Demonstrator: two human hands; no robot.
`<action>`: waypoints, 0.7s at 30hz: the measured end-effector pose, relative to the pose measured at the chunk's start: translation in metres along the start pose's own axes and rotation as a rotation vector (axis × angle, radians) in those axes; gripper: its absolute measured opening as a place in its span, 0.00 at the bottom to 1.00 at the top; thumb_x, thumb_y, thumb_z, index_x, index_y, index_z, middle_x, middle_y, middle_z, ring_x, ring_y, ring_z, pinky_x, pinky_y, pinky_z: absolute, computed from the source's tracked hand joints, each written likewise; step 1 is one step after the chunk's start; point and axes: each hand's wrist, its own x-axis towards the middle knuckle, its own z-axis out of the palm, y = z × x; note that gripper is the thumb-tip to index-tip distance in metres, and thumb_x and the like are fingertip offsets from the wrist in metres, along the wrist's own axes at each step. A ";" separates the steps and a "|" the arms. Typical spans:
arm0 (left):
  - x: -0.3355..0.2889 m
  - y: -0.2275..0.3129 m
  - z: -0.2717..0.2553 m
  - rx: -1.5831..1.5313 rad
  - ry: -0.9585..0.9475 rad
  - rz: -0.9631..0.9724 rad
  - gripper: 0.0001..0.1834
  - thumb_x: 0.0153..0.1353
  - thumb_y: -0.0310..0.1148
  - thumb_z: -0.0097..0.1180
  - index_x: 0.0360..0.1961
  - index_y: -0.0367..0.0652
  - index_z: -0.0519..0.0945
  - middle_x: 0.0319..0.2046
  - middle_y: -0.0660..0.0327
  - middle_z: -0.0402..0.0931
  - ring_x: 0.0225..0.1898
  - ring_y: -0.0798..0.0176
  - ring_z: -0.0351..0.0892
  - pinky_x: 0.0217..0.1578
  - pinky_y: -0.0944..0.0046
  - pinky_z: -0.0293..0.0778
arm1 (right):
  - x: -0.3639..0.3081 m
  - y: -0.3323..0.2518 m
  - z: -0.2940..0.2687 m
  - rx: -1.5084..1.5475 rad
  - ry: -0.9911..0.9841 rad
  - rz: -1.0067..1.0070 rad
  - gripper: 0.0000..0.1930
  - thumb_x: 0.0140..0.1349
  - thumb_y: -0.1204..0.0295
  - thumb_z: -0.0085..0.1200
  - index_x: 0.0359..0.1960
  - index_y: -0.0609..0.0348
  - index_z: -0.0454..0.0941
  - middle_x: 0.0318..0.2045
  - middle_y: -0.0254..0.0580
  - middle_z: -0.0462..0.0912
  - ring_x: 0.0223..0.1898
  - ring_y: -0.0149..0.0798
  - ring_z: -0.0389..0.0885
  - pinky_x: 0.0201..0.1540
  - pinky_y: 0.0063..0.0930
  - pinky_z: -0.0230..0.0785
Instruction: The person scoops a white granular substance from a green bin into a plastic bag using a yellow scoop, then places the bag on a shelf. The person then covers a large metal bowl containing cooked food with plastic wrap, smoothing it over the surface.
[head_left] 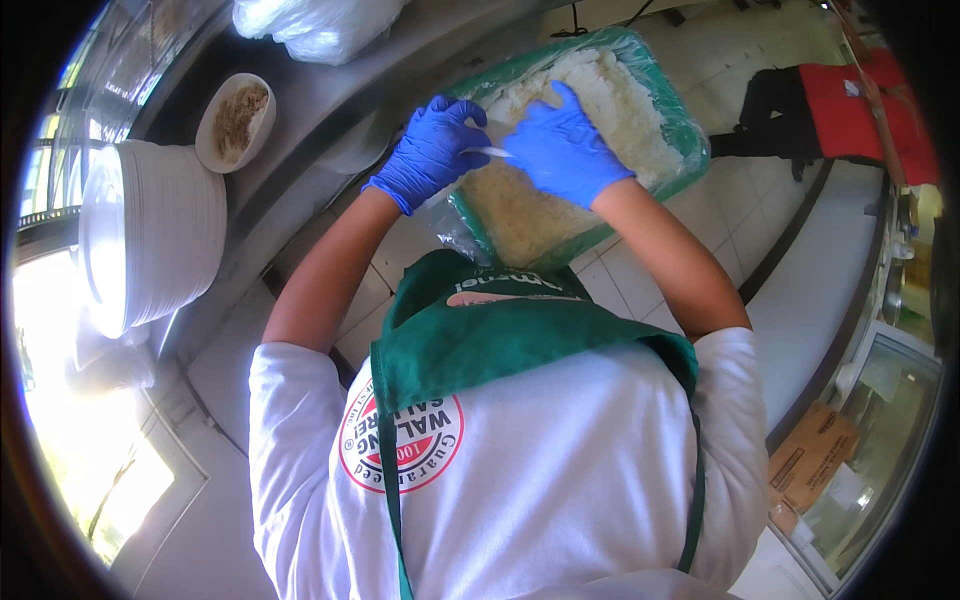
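Two blue-gloved hands meet above rice (625,110) in a plastic-lined green tub (692,168). I'd handle this thin white strip (490,152) gently, wrists steady. It spans from the left hand's (428,152) curled fingers to the right hand (565,152), partly hidden; I can't tell either grip.

Glossy plastic film (672,105), cloth apron (530,355)

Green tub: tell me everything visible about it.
The green tub looks plastic, roughly rectangular with rounded corners. Clear film lines it and laps over the rim; whitish, rice-like food covers its bottom. It lies beyond the apron, open side up, slanted in view. The gloved right hand overlaps it; contact is unclear.
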 end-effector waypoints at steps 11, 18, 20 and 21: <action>0.078 0.104 -0.052 -1.056 0.053 -0.081 0.11 0.50 0.31 0.75 0.31 0.37 0.87 0.24 0.59 0.80 0.26 0.67 0.78 0.30 0.65 0.73 | -0.050 0.103 0.030 -0.016 1.092 0.196 0.08 0.54 0.70 0.58 0.36 0.44 0.78 0.42 0.28 0.80 0.49 0.38 0.76 0.61 0.46 0.59; 0.075 0.094 0.038 -0.789 0.131 -0.420 0.13 0.52 0.35 0.73 0.30 0.34 0.86 0.27 0.52 0.83 0.27 0.62 0.80 0.32 0.62 0.75 | -0.069 -0.060 0.097 0.962 0.471 0.695 0.05 0.64 0.67 0.50 0.40 0.44 0.77 0.30 0.31 0.80 0.32 0.40 0.78 0.39 0.39 0.66; 0.065 0.088 0.046 -0.482 -0.020 -0.365 0.14 0.54 0.38 0.70 0.29 0.36 0.86 0.24 0.52 0.80 0.25 0.55 0.79 0.31 0.62 0.74 | -0.086 -0.061 0.076 0.829 0.362 0.682 0.06 0.67 0.66 0.48 0.41 0.45 0.77 0.27 0.32 0.81 0.28 0.40 0.79 0.33 0.37 0.68; 0.056 0.084 0.051 -0.464 -0.003 -0.281 0.13 0.53 0.37 0.69 0.27 0.37 0.85 0.23 0.51 0.79 0.24 0.52 0.78 0.29 0.60 0.74 | -0.094 -0.055 0.062 0.676 0.310 0.646 0.06 0.69 0.66 0.47 0.42 0.45 0.77 0.26 0.32 0.81 0.25 0.40 0.80 0.30 0.36 0.70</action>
